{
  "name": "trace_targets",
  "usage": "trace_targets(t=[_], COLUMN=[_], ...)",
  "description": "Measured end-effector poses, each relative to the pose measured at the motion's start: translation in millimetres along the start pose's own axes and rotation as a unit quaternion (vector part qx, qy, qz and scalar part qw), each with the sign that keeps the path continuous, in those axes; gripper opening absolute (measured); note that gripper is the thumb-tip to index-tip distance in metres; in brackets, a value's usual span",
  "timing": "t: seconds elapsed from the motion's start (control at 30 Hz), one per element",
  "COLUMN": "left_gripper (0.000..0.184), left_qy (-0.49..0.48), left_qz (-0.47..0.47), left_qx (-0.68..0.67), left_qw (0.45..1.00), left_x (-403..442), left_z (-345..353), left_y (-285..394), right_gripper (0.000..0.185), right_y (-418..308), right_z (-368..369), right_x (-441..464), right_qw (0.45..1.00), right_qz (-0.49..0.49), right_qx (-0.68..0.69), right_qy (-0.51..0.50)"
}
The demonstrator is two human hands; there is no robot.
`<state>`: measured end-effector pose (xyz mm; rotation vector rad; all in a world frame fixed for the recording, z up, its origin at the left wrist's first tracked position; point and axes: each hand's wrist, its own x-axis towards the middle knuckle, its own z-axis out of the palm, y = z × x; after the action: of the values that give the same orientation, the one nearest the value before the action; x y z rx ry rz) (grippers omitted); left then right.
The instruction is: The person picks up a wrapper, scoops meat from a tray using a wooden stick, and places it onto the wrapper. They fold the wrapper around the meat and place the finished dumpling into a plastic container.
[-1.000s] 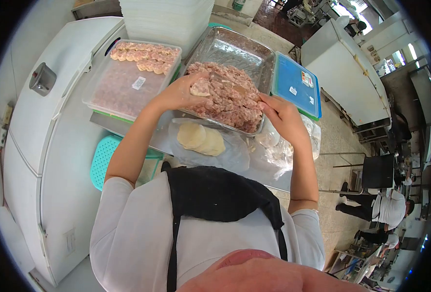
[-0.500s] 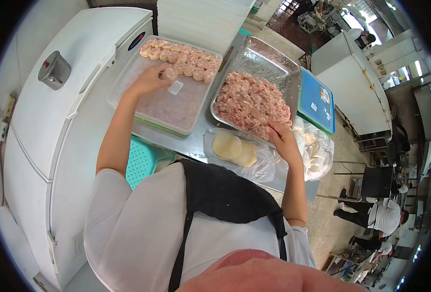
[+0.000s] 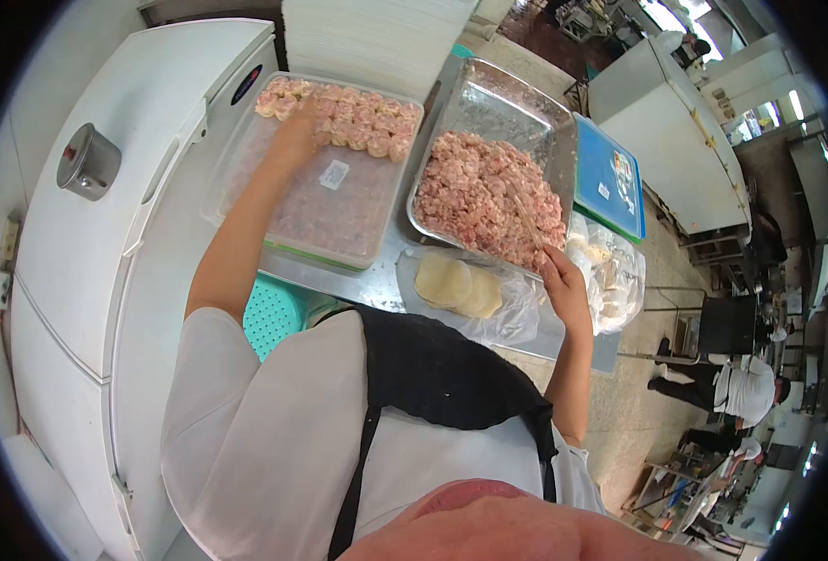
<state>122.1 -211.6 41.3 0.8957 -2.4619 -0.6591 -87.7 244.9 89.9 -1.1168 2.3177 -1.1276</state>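
Note:
Open-topped dumplings [image 3: 372,122] filled with pink meat stand in rows at the far end of a clear plastic tray [image 3: 330,224]. My left hand [image 3: 294,140] reaches over the tray, its fingers closed around a dumpling at the row's end; the fingers are blurred and partly hide it. A metal pan [image 3: 503,89] holds a mound of pink ground meat [image 3: 479,192]. My right hand [image 3: 565,283] grips a thin flat spatula [image 3: 526,220] at the pan's near corner, its blade lying over the meat. Round dough wrappers [image 3: 456,287] lie on plastic in front of the pan.
A plastic bag with pale contents [image 3: 610,280] and a blue lid [image 3: 608,178] sit right of the pan. At left stands a white freezer [image 3: 143,93] with a metal pot [image 3: 89,164] on it. A turquoise stool [image 3: 272,313] is under the table. People work at far right.
My left hand has moved away from me with the dumpling, to the end of the row. My right hand has shifted slightly right and down, and the spatula shows more clearly over the meat.

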Motion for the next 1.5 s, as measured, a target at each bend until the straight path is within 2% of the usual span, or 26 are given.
trace_targets(t=[0.03, 0.07, 0.13, 0.17, 0.23, 0.27, 0.33, 0.4, 0.47, 0.53, 0.57, 0.63, 0.77, 0.8, 0.87, 0.93, 1.0, 1.03, 1.17, 1.27, 1.3, 1.33, 1.4, 1.43, 1.47, 1.5], left_gripper=[0.076, 0.076, 0.076, 0.075, 0.075, 0.071, 0.067, 0.051, 0.033, 0.024, 0.024, 0.024, 0.027, 0.028, 0.028, 0.029, 0.027, 0.025, 0.018, 0.017, 0.018, 0.018, 0.019, 0.021, 0.021, 0.021], left_qy=[0.023, 0.013, 0.018, 0.006, -0.016, -0.013, -0.012, 0.073, -0.055, -0.136, -0.135, -0.263, -0.213, -0.190, -0.165, -0.182, -0.172, -0.163, -0.158, -0.153, -0.125, -0.096, -0.080, -0.062, -0.060, -0.081], left_qz=[0.037, 0.045, 0.105, 0.107, 0.115, 0.093, 0.075, 0.163, 0.153, 0.142, 0.138, 0.092, 0.105, 0.087, 0.064, -0.019, -0.034, -0.045, -0.046, 0.000, 0.024, 0.049, 0.067, 0.077, 0.078, 0.013], left_qx=[0.053, 0.049, 0.039, 0.036, 0.032, 0.073, 0.115, 0.041, -0.139, -0.166, -0.162, -0.112, -0.074, -0.090, -0.105, -0.152, -0.169, -0.187, -0.218, -0.242, -0.245, -0.248, -0.261, -0.271, -0.274, -0.309], left_qw=[0.998, 0.998, 0.994, 0.994, 0.993, 0.993, 0.990, 0.983, 0.977, 0.966, 0.968, 0.954, 0.969, 0.974, 0.979, 0.971, 0.970, 0.968, 0.962, 0.958, 0.961, 0.963, 0.960, 0.957, 0.957, 0.948], left_x=[3, 5, 6, 3, -14, -28, -55, -80, -111, -136, -143, -156, -183, -186, -190, -192, -194, -195, -198, -199, -198, -195, -188, -185, -182, -180], left_z=[5, 8, 14, 11, -3, -14, -8, 11, 21, 48, 62, 91, 133, 136, 141, 143, 145, 145, 142, 147, 149, 146, 134, 129, 127, 126], left_y=[-2, -6, -17, -14, 19, 44, 80, 112, 184, 211, 215, 216, 206, 209, 210, 207, 202, 200, 193, 180, 176, 176, 183, 187, 188, 188], right_gripper=[0.032, 0.032, 0.033, 0.033, 0.027, 0.027, 0.024, 0.028, 0.032, 0.035, 0.036, 0.037, 0.033, 0.031, 0.029, 0.027, 0.024, 0.024, 0.022, 0.026, 0.027, 0.027, 0.029, 0.029, 0.031, 0.033], right_y=[0, 0, 1, -1, -8, -5, 1, 5, 11, 18, 19, 23, 26, 27, 32, 41, 45, 45, 28, 32, 34, 42, 68, 71, 71, 69], right_z=[-4, -8, -21, -30, -52, -65, -88, -107, -122, -126, -126, -119, -78, -63, -25, -15, -14, -18, -57, -78, -80, -75, -58, -52, -46, -42], right_x=[0, 0, 3, 4, 9, 12, 15, 15, 19, 23, 25, 29, 36, 35, 36, 43, 59, 64, 62, 54, 51, 45, 30, 21, 11, 6], right_qw=[1.000, 1.000, 0.995, 0.995, 0.959, 0.960, 0.920, 0.914, 0.882, 0.887, 0.886, 0.884, 0.912, 0.922, 0.916, 0.908, 0.893, 0.892, 0.845, 0.817, 0.805, 0.804, 0.840, 0.839, 0.862, 0.884], right_qz=[0.008, 0.019, -0.017, -0.001, -0.064, -0.055, -0.044, -0.065, -0.072, -0.102, -0.118, -0.140, -0.210, -0.238, -0.282, -0.323, -0.268, -0.272, -0.322, -0.366, -0.385, -0.382, -0.293, -0.292, -0.265, -0.237], right_qx=[-0.018, -0.018, -0.098, -0.098, -0.277, -0.276, -0.382, -0.394, -0.446, -0.434, -0.432, -0.427, -0.332, -0.284, -0.271, -0.258, -0.348, -0.348, -0.423, -0.443, -0.449, -0.453, -0.448, -0.452, -0.422, -0.391], right_qy=[-0.010, -0.004, -0.010, -0.002, -0.006, -0.002, -0.075, -0.074, -0.132, -0.122, -0.123, -0.127, -0.115, -0.108, -0.090, -0.069, -0.095, -0.096, -0.061, -0.050, -0.052, -0.049, -0.084, -0.083, -0.091, -0.100])
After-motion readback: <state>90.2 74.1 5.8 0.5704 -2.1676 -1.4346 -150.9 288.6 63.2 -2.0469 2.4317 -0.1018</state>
